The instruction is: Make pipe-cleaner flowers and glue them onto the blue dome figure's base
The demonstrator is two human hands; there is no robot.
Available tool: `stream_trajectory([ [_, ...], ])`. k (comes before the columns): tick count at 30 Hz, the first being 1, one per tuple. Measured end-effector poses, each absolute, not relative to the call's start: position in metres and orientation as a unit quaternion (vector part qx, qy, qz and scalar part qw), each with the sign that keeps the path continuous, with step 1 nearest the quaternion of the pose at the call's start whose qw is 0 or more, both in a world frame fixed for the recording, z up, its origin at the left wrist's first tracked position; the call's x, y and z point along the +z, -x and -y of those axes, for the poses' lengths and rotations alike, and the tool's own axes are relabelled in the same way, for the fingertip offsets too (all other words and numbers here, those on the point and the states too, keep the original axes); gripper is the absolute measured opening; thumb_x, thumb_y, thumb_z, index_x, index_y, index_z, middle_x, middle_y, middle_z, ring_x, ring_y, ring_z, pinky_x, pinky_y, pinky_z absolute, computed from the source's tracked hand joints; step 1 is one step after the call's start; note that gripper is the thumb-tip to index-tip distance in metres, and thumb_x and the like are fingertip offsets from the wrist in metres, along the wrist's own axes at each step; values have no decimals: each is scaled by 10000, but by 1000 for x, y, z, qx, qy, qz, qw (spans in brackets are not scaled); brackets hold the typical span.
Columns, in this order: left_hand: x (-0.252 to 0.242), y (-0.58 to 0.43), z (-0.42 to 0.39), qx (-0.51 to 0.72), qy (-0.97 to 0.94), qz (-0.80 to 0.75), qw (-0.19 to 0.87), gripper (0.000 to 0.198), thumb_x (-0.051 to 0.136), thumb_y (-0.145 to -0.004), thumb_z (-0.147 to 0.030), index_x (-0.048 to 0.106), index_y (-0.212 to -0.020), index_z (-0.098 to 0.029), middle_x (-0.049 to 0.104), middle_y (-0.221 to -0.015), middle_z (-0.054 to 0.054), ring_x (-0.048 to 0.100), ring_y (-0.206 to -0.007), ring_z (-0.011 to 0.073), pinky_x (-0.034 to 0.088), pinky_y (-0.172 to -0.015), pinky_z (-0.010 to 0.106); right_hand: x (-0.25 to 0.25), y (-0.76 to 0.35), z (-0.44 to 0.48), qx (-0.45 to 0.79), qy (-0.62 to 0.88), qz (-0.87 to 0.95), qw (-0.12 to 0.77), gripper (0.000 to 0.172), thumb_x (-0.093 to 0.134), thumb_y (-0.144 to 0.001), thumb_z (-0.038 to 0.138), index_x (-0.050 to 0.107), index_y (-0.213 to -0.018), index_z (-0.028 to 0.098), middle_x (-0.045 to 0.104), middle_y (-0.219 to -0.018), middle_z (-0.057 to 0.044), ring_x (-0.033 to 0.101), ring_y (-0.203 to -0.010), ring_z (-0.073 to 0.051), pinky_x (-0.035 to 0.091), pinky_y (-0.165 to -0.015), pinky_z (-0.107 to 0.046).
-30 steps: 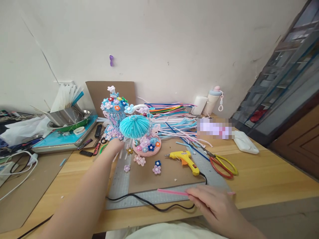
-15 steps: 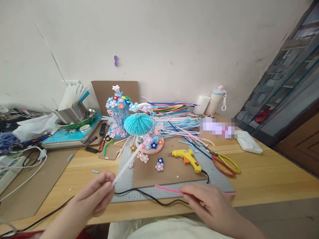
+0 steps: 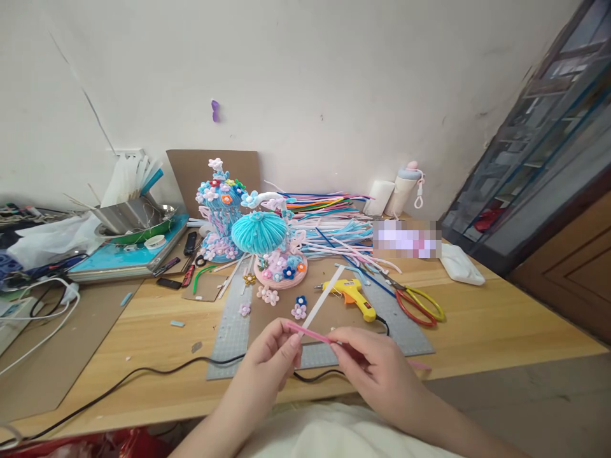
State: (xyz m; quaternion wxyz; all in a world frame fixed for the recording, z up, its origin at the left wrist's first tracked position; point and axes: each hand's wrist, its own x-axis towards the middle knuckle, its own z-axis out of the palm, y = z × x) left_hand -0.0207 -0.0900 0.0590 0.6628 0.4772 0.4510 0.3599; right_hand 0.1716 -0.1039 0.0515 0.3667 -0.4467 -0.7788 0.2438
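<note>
My left hand (image 3: 274,350) is closed in a pinch on a long, translucent white strip (image 3: 324,296), which slants up and away to the right. My right hand (image 3: 370,359) pinches a pink pipe cleaner (image 3: 312,334). The pipe cleaner's near tip lies across the base of the strip, at my left thumb and forefinger; whether the left fingers grip it too is unclear. Its other end shows past my right wrist. Beyond the hands, on cardboard, lie pipe-cleaner flowers (image 3: 300,308) and a yellow glue gun (image 3: 351,298).
A turquoise-shaded pipe-cleaner lamp (image 3: 260,234) and a flower-covered piece (image 3: 222,210) stand behind. Bundles of pipe cleaners (image 3: 329,232) lie at the back. Scissors (image 3: 415,305) rest on the right. A black cord (image 3: 157,369) crosses the table. A metal bowl (image 3: 131,216) sits left.
My left hand has moved right with the white strip, and my right hand has come in slightly. The pink pipe cleaner now meets the strip at my left fingers. The view has shifted slightly.
</note>
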Motion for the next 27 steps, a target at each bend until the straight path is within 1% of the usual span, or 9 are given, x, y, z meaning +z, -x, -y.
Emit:
stream_trajectory([
  [2, 58, 20, 88, 374, -465, -462, 656, 417, 571, -735, -576, 461, -835, -186, 418, -557, -89, 196, -380, 17, 102, -374, 180, 51, -172, 105, 255, 440, 779, 367, 184, 441, -890, 178, 603, -968, 217, 633, -748, -2, 545, -616, -112, 379, -575, -216],
  [5, 56, 17, 87, 388, -468, -473, 637, 437, 598, -704, -586, 452, -802, -186, 386, -526, -104, 187, -381, 18, 104, -375, 176, 49, -172, 105, 263, 443, 779, 357, 191, 434, -896, 189, 610, -964, 219, 635, -737, -2, 542, -604, -114, 368, -570, -220],
  [9, 51, 15, 86, 377, -491, -482, 620, 379, 564, -756, -547, 462, -780, -183, 400, -516, -98, 204, -389, 23, 125, -384, 175, 46, -169, 105, 262, 451, 781, 342, 214, 421, -905, 214, 612, -1002, 220, 638, -754, -12, 546, -628, -123, 363, -585, -230],
  [13, 48, 15, 86, 386, -495, -485, 609, 342, 546, -789, -510, 463, -751, -181, 398, -507, -93, 231, -418, 35, 152, -404, 175, 47, -167, 105, 281, 466, 776, 317, 217, 414, -913, 249, 616, -984, 214, 597, -675, 2, 499, -570, -117, 337, -536, -224],
  [16, 46, 13, 85, 388, -499, -476, 612, 331, 548, -795, -494, 474, -745, -175, 393, -511, -89, 249, -441, 42, 168, -419, 177, 51, -164, 105, 309, 469, 768, 307, 208, 426, -913, 287, 609, -976, 212, 586, -669, 6, 490, -571, -115, 329, -520, -214],
  [20, 41, 9, 85, 384, -504, -460, 622, 328, 556, -792, -488, 487, -745, -171, 385, -517, -84, 262, -457, 50, 182, -432, 182, 51, -161, 104, 331, 465, 759, 313, 197, 443, -908, 298, 616, -910, 202, 602, -706, 1, 503, -607, -113, 338, -547, -209],
  [27, 37, 7, 87, 380, -515, -442, 629, 306, 569, -796, -458, 480, -744, -170, 378, -561, -78, 268, -491, 56, 210, -458, 185, 45, -160, 100, 344, 477, 746, 311, 217, 436, -904, 287, 621, -857, 183, 571, -634, 12, 455, -538, -96, 278, -491, -210],
])
